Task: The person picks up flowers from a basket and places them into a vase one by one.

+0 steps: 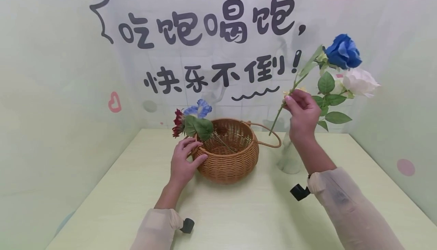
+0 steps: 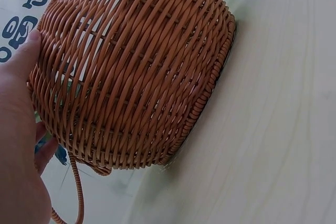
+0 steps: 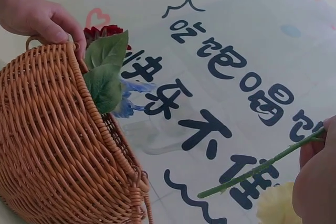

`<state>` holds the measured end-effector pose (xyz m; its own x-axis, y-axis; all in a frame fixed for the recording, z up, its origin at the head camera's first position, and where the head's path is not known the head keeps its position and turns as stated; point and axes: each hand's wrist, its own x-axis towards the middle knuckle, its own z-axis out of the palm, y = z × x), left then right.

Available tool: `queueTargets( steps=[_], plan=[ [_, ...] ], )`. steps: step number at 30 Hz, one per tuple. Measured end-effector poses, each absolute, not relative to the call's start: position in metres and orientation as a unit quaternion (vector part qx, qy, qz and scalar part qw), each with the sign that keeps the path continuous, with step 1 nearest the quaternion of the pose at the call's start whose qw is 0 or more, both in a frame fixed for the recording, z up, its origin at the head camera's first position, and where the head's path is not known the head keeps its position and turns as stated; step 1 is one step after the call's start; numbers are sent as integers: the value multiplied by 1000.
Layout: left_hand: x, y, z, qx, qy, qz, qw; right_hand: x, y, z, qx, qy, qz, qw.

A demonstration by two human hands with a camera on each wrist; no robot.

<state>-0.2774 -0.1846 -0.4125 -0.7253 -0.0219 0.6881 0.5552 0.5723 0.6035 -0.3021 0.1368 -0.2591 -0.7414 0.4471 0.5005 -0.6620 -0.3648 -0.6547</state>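
Observation:
A brown wicker basket (image 1: 228,168) stands on the table, with a red flower (image 1: 178,123) and a light blue flower (image 1: 198,109) leaning over its left rim. My left hand (image 1: 184,161) grips that rim, its thumb on the outer weave, as the left wrist view (image 2: 21,114) also shows for the hand. Up to the right of the basket, my right hand (image 1: 303,115) pinches the green stem (image 3: 262,167) of a blue rose (image 1: 343,52). The stem's cut end hangs free, near the basket's right handle (image 1: 278,140).
Behind my right forearm stands a clear glass vase (image 1: 288,162), partly hidden. A white rose (image 1: 361,82) with green leaves (image 1: 336,99) rises behind the right hand, beside a yellow flower (image 3: 278,205). A printed wall cloth (image 1: 218,64) hangs behind the table (image 1: 235,216).

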Motion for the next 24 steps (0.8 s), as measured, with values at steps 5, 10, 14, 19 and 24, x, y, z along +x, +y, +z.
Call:
queueTargets(
  steps=[5,10,14,19,24],
  plan=[
    [-277,-185,-413,-163,-821,-432,336,-304,149,-254,105,-440,819,353],
    [-278,-185,-413,-164,-821,-430,340,-305,159,-253,97,-429,820,366],
    [-278,-185,-414,-164,-820,-430,340,-304,166,-251,100,-435,808,384],
    [-277,-184,-413,-164,-819,-433,340,-303,175,-248,102,-442,789,415],
    [-278,-185,-414,-160,-820,-433,338,-305,181,-244,106,-427,781,443]
  ],
)
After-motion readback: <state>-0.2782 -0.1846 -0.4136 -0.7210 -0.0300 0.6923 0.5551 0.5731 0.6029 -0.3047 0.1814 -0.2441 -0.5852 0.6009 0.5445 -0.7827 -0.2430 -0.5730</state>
